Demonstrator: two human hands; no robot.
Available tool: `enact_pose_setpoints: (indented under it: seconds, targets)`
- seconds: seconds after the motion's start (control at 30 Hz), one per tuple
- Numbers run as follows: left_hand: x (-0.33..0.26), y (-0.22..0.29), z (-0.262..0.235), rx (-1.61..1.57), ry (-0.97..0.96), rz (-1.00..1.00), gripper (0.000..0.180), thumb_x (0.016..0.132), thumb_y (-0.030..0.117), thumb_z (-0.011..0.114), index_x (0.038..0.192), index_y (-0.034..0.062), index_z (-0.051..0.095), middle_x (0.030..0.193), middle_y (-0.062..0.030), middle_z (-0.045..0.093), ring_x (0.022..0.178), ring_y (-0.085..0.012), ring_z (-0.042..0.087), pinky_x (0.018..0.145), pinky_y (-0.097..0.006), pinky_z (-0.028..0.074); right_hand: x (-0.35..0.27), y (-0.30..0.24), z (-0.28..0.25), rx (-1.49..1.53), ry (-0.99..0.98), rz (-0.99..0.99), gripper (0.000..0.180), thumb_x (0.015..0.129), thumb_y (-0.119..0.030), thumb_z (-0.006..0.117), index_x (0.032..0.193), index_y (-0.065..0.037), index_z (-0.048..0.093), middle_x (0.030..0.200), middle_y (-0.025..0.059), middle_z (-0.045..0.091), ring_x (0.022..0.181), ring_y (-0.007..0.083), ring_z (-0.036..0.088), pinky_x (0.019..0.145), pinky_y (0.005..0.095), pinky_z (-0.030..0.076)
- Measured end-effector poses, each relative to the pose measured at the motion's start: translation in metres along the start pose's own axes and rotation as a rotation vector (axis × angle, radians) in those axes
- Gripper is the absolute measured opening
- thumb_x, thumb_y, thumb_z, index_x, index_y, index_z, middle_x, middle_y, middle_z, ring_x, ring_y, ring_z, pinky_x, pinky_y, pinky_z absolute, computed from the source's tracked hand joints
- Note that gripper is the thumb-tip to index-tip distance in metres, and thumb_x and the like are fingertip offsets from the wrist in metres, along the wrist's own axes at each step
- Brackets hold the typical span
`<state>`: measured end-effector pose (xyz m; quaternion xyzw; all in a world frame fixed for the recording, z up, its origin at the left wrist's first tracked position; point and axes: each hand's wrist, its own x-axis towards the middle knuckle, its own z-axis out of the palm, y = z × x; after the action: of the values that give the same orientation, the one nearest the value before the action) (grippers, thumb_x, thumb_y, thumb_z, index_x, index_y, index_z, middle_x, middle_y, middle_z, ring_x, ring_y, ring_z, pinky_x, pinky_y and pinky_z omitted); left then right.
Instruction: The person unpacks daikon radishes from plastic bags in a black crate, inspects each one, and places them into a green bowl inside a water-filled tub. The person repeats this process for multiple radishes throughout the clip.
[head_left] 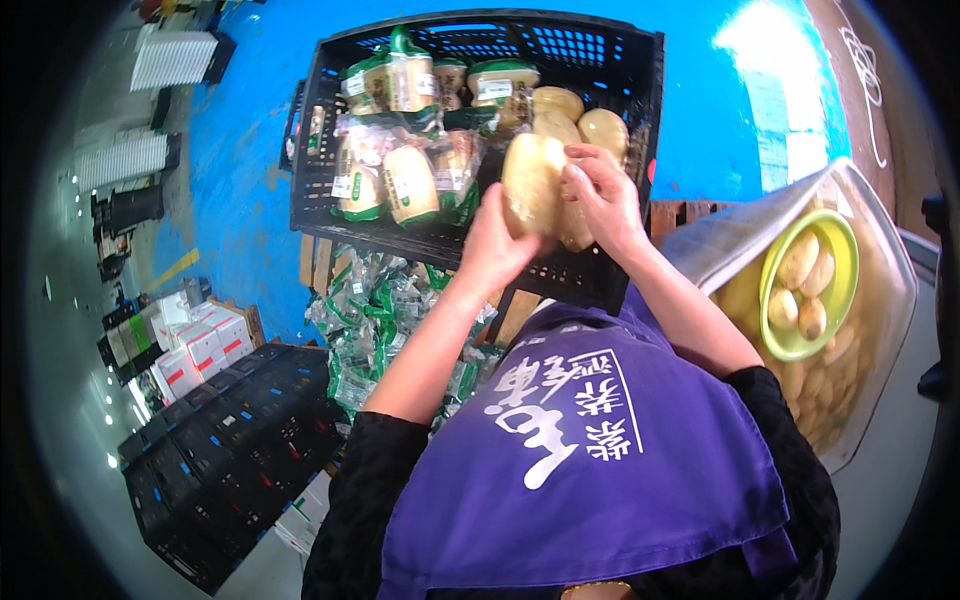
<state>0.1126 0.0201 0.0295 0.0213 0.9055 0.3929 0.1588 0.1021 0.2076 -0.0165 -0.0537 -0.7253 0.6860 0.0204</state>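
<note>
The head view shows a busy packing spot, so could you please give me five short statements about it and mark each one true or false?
1. The left hand holds a pale oblong vegetable, with the right hand close at its right side. True.
2. Packs with green trim lie in the black crate. True.
3. The bowl on the right is empty. False: the yellow-green bowl holds several pale pieces.
4. The person wears a bright orange apron. False: the apron is purple.
5. A heap of green-and-clear plastic packaging shows to the left of the left forearm. True.
</note>
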Motion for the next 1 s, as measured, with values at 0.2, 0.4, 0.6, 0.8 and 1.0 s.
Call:
enact_pose_setpoints:
  seconds: [0.2,0.4,0.6,0.8,1.0]
  targets:
    - [0.023,-0.025,-0.035,0.164,-0.186,0.077,0.032,0.083,0.026,0.078,0.105,0.0035,0.071,0.106,-0.0166,0.07,0.099,-0.031,0.069,0.087,-0.037,0.054,0.032,-0.051,-0.036,-0.583,0.025,-0.524,0.016,0.082,-0.001,0.065,0.098,-0.005,0.067,0.101,0.0127,0.066,0.088,0.0329,0.066,0.075,0.0396,0.055]
    - [0.11,-0.097,-0.066,0.399,0.245,0.301,0.021,0.078,0.013,0.073,0.094,0.0007,0.068,0.099,-0.0189,0.068,0.095,-0.039,0.065,0.082,-0.045,0.052,0.029,-0.029,-0.04,-0.747,-0.082,-0.611,0.008,0.079,-0.004,0.068,0.086,-0.007,0.066,0.083,0.0077,0.063,0.075,0.0286,0.064,0.066,0.0385,0.053]
    - [0.152,-0.086,-0.023,0.574,-0.153,0.025,0.031,0.082,0.023,0.075,0.106,0.0068,0.066,0.109,-0.0175,0.067,0.105,-0.0376,0.065,0.091,-0.047,0.053,0.035,-0.029,-0.041,-0.714,-0.071,-0.581,0.011,0.076,-0.003,0.069,0.085,-0.007,0.065,0.083,0.0081,0.063,0.074,0.0285,0.064,0.066,0.0389,0.052]
    - [0.205,-0.075,0.02,0.42,0.174,0.047,0.048,0.081,0.022,0.076,0.12,0.0012,0.057,0.123,-0.0253,0.056,0.12,-0.0439,0.055,0.098,-0.049,0.049,0.039,-0.03,-0.042,-0.695,-0.074,-0.573,0.013,0.075,-0.003,0.069,0.086,-0.008,0.064,0.084,0.0067,0.062,0.074,0.0272,0.063,0.066,0.0372,0.051]
    - [0.299,-0.107,0.017,0.021,0.146,-0.332,0.078,0.081,0.049,0.076,0.134,-0.0034,0.055,0.126,-0.0281,0.064,0.118,-0.0371,0.063,0.101,-0.043,0.047,0.04,-0.036,-0.045,-0.64,-0.106,-0.526,0.015,0.076,0.002,0.07,0.088,-0.005,0.064,0.087,0.0081,0.065,0.075,0.0287,0.063,0.066,0.0374,0.051]
